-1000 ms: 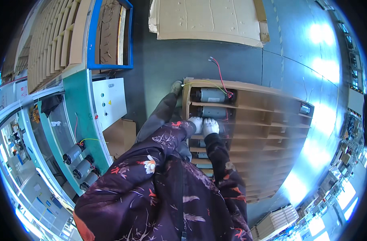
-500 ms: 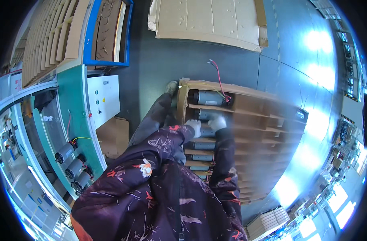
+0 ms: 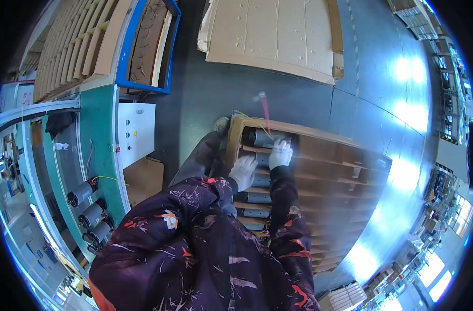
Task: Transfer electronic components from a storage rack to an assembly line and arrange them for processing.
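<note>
Right hand (image 3: 281, 153), white-gloved, is lying over the right end of the top motor (image 3: 261, 138), beside the red wires (image 3: 265, 115); cannot tell whether the fingers are grasping anything. Left hand (image 3: 243, 172), also gloved, is hanging over the left part of the slots just below; its grip is not showing, so cannot tell. Top motor is sitting in the farthest slot of the carton (image 3: 324, 132), at its left end. Wires, blurred, are sticking out past the far edge. Lower motors (image 3: 257, 198) are occupying nearer slots. Bench motors (image 3: 93, 213) are lying at left.

head view; left-mounted fisheye; faces down; jacket (image 3: 205, 259) nearest; left hand (image 3: 243, 172), right hand (image 3: 281, 153) farther
</note>
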Motion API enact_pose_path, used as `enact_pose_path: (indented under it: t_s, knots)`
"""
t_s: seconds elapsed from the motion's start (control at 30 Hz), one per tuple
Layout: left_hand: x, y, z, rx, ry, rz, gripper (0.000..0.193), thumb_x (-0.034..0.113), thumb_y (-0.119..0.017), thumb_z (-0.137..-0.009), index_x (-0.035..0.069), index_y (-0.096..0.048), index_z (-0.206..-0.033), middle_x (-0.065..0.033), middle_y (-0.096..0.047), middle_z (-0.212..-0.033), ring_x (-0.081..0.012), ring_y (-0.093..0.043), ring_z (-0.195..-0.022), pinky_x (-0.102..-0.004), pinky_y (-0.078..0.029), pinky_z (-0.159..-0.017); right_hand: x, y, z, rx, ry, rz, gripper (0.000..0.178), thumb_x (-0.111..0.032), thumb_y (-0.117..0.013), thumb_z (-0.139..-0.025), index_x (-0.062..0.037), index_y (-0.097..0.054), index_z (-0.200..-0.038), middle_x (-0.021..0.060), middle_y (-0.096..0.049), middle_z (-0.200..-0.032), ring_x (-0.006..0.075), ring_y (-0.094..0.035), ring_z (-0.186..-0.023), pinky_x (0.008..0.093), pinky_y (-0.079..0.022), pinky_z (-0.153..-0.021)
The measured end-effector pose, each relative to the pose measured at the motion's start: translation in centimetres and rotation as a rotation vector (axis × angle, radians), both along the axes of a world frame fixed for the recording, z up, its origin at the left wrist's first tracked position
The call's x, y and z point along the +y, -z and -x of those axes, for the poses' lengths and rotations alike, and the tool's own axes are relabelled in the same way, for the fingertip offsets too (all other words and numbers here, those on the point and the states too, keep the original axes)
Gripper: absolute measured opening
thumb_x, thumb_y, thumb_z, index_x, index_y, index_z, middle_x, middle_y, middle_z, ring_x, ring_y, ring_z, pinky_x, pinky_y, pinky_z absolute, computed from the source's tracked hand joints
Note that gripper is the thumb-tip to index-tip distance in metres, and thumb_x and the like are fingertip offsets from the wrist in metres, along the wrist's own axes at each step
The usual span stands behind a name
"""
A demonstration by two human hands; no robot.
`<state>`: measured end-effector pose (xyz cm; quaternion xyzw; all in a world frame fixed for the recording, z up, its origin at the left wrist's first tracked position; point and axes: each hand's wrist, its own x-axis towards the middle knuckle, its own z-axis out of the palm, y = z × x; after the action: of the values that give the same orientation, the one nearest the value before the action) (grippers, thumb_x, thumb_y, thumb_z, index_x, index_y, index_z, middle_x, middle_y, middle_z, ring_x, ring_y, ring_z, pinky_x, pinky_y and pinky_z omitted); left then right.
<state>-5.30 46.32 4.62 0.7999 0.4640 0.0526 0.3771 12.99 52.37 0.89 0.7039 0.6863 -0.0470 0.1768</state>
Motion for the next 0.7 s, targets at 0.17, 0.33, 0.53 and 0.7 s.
enact_pose_path:
  t_s: [0.17,0.33,0.53,0.7]
  knots:
    - [4.5,-0.8,-2.0,0.064,0.054,-0.259,0.062,0.017,-0.062,-0.074,-0.002,-0.047,-0.131,-0.0194,-0.050,-0.132,-0.0336,-0.044,-0.126,-0.0444,-0.031,-0.111,-3.2,-0.6,-0.8,0.295,-0.103,-0.072,0.032,-0.012,-0.061,-0.074,-0.0068,-0.064,-0.105,0.0101,-0.057,-0.100,0.0280,-0.055,-0.095,0.0414,-0.044,-0.081]
    - [5.8,4.5,-2.6,0.221,0.206,0.050,0.063,0.022,-0.063,-0.073,-0.003,-0.049,-0.129,-0.0198,-0.052,-0.131,-0.0320,-0.048,-0.125,-0.0399,-0.034,-0.110,-2.1,-1.6,0.4,0.346,-0.124,0.191,0.042,-0.013,-0.062,-0.072,-0.0058,-0.063,-0.114,0.0103,-0.060,-0.107,0.0299,-0.056,-0.104,0.0413,-0.045,-0.088]
    - [6.4,4.2,-3.3,0.218,0.238,0.180,0.056,0.031,-0.060,-0.078,-0.001,-0.053,-0.124,-0.0183,-0.058,-0.123,-0.0309,-0.054,-0.117,-0.0391,-0.037,-0.106,-2.7,3.1,1.1,0.303,-0.082,0.205,0.038,-0.026,-0.066,-0.070,-0.0069,-0.061,-0.103,0.0125,-0.064,-0.108,0.0282,-0.060,-0.105,0.0412,-0.046,-0.094]
    - [2.8,3.9,-2.6,0.264,0.127,-0.194,0.068,0.030,-0.063,-0.077,-0.006,-0.045,-0.131,-0.0202,-0.054,-0.126,-0.0307,-0.052,-0.120,-0.0415,-0.037,-0.105,0.1,4.0,1.9,0.149,0.101,0.491,0.043,-0.035,-0.059,-0.082,-0.0091,-0.062,-0.117,0.0095,-0.061,-0.124,0.0249,-0.056,-0.116,0.0390,-0.042,-0.098]
